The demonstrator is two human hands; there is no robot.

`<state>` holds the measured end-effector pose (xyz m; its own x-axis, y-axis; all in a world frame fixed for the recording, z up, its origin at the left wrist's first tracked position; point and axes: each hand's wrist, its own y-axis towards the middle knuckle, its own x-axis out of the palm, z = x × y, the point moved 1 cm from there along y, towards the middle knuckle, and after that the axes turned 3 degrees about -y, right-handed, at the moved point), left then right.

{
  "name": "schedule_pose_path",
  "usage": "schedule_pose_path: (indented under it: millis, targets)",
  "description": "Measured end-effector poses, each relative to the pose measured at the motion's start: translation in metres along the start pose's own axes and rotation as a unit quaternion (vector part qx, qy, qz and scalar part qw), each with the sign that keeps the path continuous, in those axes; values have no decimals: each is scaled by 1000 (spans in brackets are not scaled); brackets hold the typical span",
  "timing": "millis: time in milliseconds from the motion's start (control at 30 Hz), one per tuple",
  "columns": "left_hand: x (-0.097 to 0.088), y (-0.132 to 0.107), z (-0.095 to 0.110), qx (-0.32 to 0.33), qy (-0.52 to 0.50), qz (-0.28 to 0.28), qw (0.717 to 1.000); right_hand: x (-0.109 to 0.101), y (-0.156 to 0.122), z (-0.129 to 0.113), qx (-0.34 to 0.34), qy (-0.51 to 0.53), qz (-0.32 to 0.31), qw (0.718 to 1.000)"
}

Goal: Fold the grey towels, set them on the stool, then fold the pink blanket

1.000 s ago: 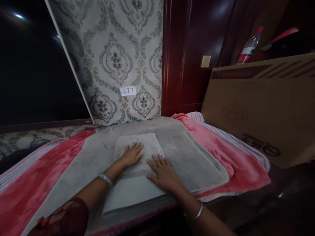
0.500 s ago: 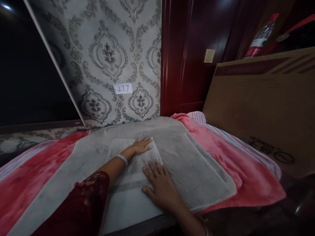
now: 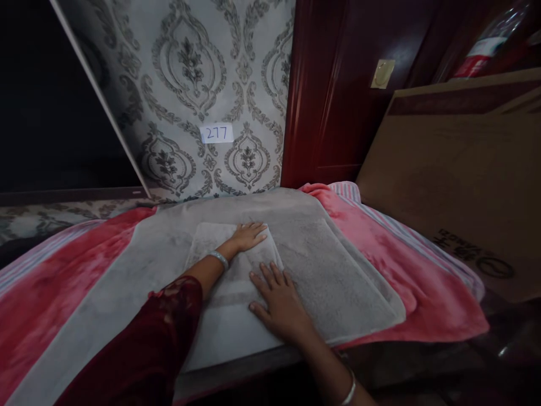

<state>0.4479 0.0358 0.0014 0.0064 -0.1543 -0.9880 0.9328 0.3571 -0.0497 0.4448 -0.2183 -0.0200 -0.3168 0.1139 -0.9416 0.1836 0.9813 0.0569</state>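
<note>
A light grey folded towel (image 3: 211, 239) lies flat on a larger grey cloth (image 3: 169, 265). My left hand (image 3: 249, 235) rests open on the folded towel's far right corner, fingers stretched to the right. Nearer to me, my right hand (image 3: 281, 304) lies open with spread fingers, its fingertips at the towel's right edge. Part of its palm is over the white surface (image 3: 232, 335) in front. Neither hand grips anything. My left forearm hides part of the towel's near left side.
Red-pink blankets (image 3: 443, 304) stick out on both sides under the grey cloth. A big cardboard box (image 3: 456, 180) leans at the right, with a bottle (image 3: 482, 53) behind it. A dark screen (image 3: 63, 113) stands at the left. A paper label (image 3: 217, 133) is on the patterned wall.
The view has shifted slightly, so the wall label and box appear a little further right and higher. Both hands keep nearly the same place on the towel.
</note>
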Motion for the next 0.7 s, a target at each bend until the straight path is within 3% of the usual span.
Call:
schedule_pose_path:
  millis: [200,367,500,600,700]
  targets:
    - [-16,-9,10,-4,-2,-14,1000,-1,0,0,-4,-29,8,1000]
    - [-25,-57,-5,13,-8,-3,1000,-1,-1,1,2,-45,10,999]
    - [-32,-89,-22,10,-10,-14,1000,-14,7,-10,-11,-63,1,998]
    - [-31,-91,-26,2,-16,-13,1000,-20,17,-27,-73,-57,6,996]
    - [-18,-83,-27,-11,-5,-10,1000,-11,23,-38,-112,-36,-28,993]
